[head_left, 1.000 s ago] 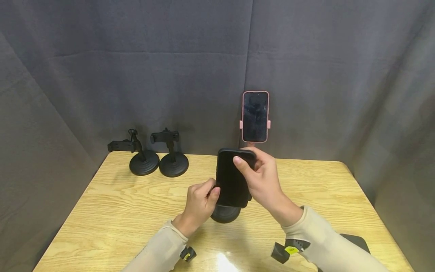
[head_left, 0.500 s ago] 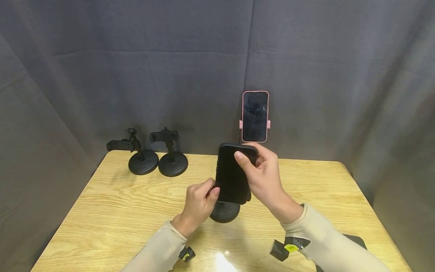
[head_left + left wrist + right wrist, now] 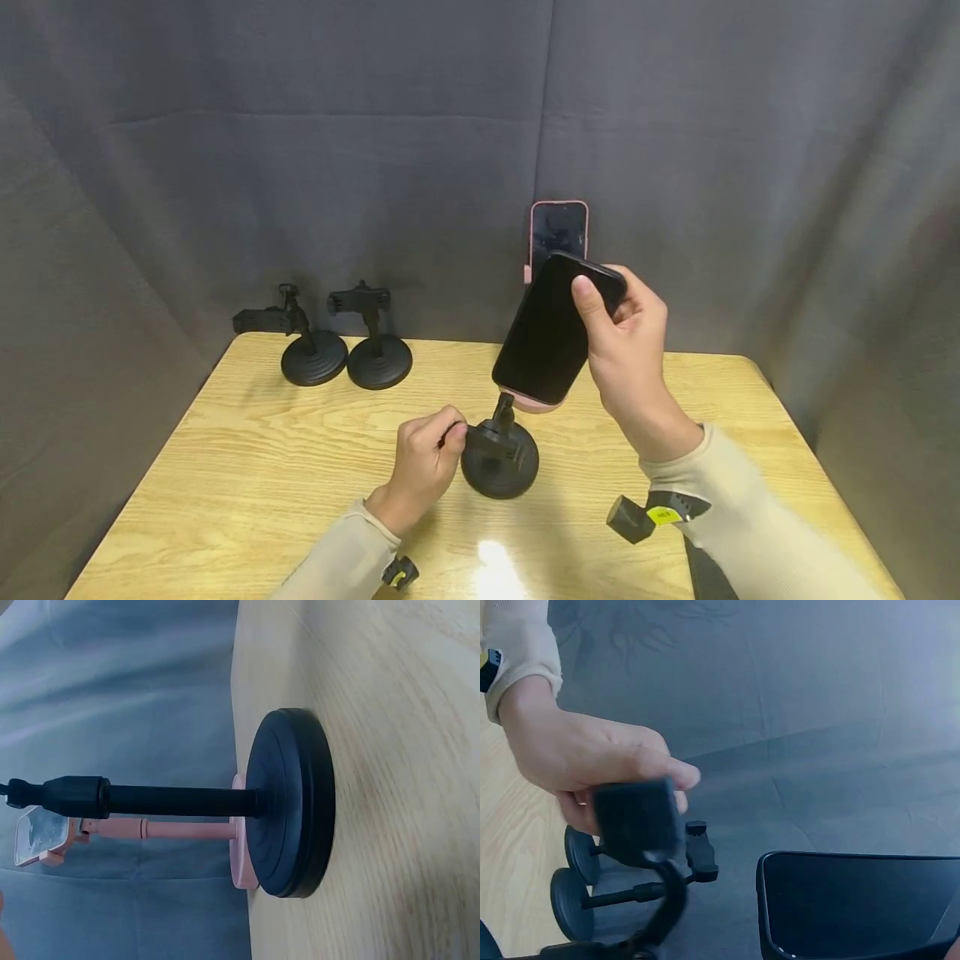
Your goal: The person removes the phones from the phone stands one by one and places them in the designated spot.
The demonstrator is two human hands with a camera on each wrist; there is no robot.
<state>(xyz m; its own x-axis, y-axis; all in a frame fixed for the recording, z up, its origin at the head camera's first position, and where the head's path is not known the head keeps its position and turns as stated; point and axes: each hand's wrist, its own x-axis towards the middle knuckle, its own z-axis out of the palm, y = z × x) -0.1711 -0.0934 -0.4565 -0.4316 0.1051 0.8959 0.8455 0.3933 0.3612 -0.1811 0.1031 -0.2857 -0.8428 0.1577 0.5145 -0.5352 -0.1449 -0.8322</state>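
My left hand (image 3: 426, 457) pinches one end of the clamp (image 3: 491, 440) of a black phone stand. Its round base (image 3: 289, 802) rests on the wooden table, with the pole upright. In the right wrist view, the fingers curl at the edge of the dark clamp (image 3: 634, 821), which is blurred. Up and to the right, my right hand (image 3: 630, 358) grips a black smartphone (image 3: 547, 333) near its top, thumb on the screen. The phone is tilted and apart from the clamp. Behind it, a pink-framed phone (image 3: 558, 227) sits upright in a pink stand (image 3: 187, 831), partly hidden.
Two more black phone stands (image 3: 315, 358) stand at the table's back left, side by side. A grey curtain (image 3: 337, 167) hangs behind the table. A dark flat thing (image 3: 708, 575) lies by the front right, partly under the right sleeve.
My right hand has lifted the black phone up and right, away from the stand's clamp, tilting it. The clamp now shows. My left hand has shifted slightly left and down, still pinching the clamp.
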